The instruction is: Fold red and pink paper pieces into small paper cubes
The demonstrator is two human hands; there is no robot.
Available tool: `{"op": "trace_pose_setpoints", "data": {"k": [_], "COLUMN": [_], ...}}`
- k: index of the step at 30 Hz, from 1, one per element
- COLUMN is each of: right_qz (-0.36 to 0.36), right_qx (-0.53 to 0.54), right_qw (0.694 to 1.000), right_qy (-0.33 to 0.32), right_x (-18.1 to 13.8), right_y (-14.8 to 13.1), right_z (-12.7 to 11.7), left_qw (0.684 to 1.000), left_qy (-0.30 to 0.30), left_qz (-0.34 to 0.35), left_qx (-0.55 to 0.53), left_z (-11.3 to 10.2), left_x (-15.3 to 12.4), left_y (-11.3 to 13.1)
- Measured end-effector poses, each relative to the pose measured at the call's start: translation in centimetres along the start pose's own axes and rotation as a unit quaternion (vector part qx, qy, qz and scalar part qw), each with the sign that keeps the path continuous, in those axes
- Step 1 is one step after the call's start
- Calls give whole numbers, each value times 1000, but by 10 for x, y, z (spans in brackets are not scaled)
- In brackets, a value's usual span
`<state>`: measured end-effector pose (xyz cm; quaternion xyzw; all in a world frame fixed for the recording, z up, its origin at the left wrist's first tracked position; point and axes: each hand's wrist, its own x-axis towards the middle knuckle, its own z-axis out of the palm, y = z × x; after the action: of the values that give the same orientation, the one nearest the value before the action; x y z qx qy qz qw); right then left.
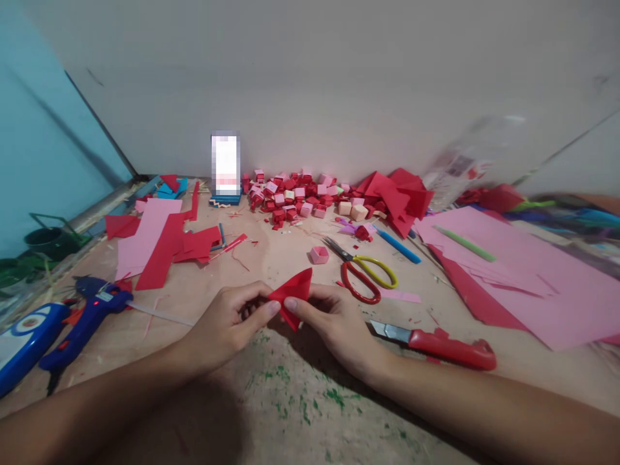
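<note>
A pale work surface (271,258) runs up to a plain grey wall, strewn with paper scraps. At the middle of it, both hands pinch one folded red paper piece (294,294): the left hand (227,326) grips its near left edge between thumb and fingers, the right hand (334,323) closes on its lower right side with the thumb on top. The piece sits between the two hands, equally close to each, its point aimed up and away towards the wall. Just beyond the grip lies a small pink paper cube (319,254), with scissors (363,274) to its right. A red craft knife (436,345) lies beside the right wrist. Left of the left forearm rests a blue glue gun (87,316). Farther back sits a heap of cubes (295,197), apparently folded paper too.
</note>
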<state>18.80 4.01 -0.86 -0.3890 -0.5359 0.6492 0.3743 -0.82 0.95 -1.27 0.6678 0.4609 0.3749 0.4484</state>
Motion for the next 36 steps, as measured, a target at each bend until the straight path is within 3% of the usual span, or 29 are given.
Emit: {"op": "trace_pose_setpoints", "data": {"k": [7, 13, 20, 27, 36], "right_qz": [7, 23, 5, 5, -8], "right_qx": [-57, -20, -8, 1, 30], "right_qw": [997, 998, 999, 999, 999], "right_qy": [-49, -62, -36, -49, -45], "right_x": [-3, -5, -6, -5, -8], "right_y": [-4, -5, 0, 2, 2], "right_z": [-1, -1, -3, -4, -3], "left_qw": [1000, 999, 997, 998, 993], "left_qy": [1, -5, -19, -26, -29], "left_qz": [26, 27, 43, 25, 51], "left_qx": [16, 29, 55, 41, 101], "left_z": [0, 1, 1, 0, 0], "left_x": [-2, -3, -3, -5, -7], "left_y": [-4, -1, 2, 1, 0]}}
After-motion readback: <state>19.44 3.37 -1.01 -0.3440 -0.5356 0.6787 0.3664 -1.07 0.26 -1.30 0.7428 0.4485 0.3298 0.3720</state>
